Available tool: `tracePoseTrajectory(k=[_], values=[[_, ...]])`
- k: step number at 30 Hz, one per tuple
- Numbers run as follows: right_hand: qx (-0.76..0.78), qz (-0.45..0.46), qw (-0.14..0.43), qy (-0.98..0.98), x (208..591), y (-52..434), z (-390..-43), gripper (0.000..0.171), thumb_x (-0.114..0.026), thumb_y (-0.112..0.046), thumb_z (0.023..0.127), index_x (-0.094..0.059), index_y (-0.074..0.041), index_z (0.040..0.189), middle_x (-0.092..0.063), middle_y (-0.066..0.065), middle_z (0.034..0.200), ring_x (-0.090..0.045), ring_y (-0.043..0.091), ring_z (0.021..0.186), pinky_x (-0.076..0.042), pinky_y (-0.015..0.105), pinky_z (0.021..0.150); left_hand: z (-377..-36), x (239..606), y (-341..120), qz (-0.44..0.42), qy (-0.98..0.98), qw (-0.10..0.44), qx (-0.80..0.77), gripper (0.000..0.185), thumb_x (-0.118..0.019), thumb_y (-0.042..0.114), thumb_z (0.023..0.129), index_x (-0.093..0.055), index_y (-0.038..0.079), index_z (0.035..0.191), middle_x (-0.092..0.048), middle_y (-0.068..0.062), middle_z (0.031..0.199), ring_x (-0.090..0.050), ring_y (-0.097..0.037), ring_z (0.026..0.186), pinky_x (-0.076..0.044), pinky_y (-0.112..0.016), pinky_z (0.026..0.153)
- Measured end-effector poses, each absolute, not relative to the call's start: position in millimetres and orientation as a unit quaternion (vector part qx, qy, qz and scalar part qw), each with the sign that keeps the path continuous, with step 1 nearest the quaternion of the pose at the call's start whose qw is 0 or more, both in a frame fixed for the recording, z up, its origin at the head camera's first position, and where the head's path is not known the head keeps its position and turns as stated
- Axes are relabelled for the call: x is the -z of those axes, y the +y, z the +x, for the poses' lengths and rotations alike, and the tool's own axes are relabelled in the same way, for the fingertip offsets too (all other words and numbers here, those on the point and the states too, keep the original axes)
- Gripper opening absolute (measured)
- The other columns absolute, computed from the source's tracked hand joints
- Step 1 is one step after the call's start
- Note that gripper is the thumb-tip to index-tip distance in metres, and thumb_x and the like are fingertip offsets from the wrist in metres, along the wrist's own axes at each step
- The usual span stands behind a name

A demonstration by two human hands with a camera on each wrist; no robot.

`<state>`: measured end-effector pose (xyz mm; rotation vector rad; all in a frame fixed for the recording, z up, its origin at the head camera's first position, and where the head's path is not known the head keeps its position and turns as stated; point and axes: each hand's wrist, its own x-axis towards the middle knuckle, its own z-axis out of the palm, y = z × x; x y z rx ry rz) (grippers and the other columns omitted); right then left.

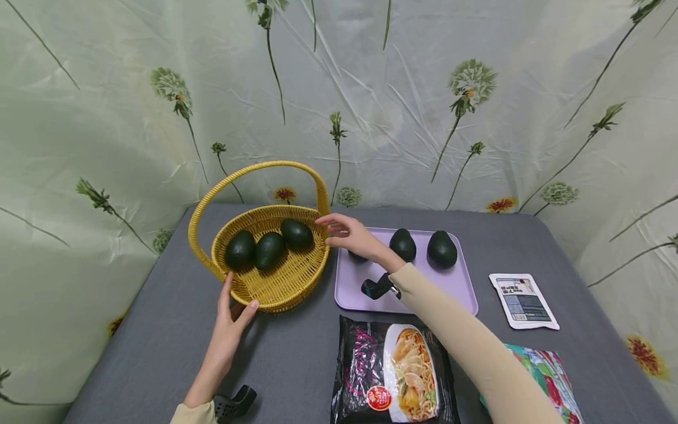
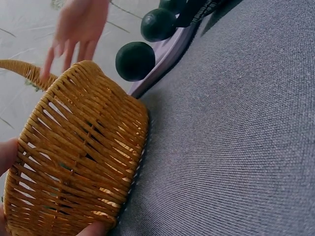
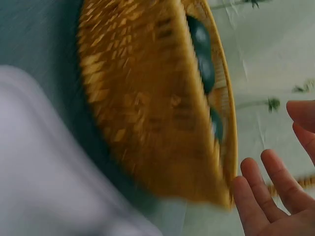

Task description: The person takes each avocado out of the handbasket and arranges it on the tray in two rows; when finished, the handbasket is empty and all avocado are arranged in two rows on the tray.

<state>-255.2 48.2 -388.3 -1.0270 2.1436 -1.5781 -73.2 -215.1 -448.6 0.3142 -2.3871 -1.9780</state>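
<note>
The right hand has its fingers reaching out, thumb well apart, and its grip has hold of nothing I can see; it hovers at the right rim of a yellow woven basket with a tall arched handle. Whether those fingertips touch the weave I cannot tell. The left hand rests against the basket's outer wall at the near left, fingers straight and thumb spread, touching rather than clasping. The basket lies between the two hands, on the left half of the grey surface, towards its far edge. Its handle spans from the near left rim to the far right rim.

Three dark green, egg-shaped avocados lie inside in a row slanting the same way; their narrow ends are hard to make out. Just right of the basket, nearer the right hand, a lilac rectangular tray carries more, two with narrow ends towards its far edge, another partly hidden behind the right hand.
</note>
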Motion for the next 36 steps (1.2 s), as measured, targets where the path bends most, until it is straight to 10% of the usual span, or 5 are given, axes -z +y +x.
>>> tracePoseTrajectory(k=[16,36], values=[[0.454,-0.398,0.223,0.765,383,-55,-254,0.049,-0.058,0.003,0.090,-0.049,-0.003,0.138,-0.045,0.012,0.142,-0.038,0.031,0.133,-0.030,0.040,0.106,-72,449,-217,0.102,-0.763,0.008,0.638,0.081,-0.053,0.025,0.100,0.006,0.032,0.154,0.011,-0.005,0.156,-0.017,-0.045,0.137,-0.027,-0.062,0.100],[0.298,-0.401,0.215,0.839,388,-59,-254,0.041,-0.065,-0.001,0.088,-0.068,-0.020,0.123,-0.048,0.004,0.129,-0.038,0.017,0.118,-0.036,0.030,0.094,-73,451,-216,0.104,-0.766,0.011,0.634,0.080,-0.053,0.026,0.100,0.005,0.034,0.154,0.010,-0.006,0.157,-0.018,-0.044,0.136,-0.027,-0.062,0.100]])
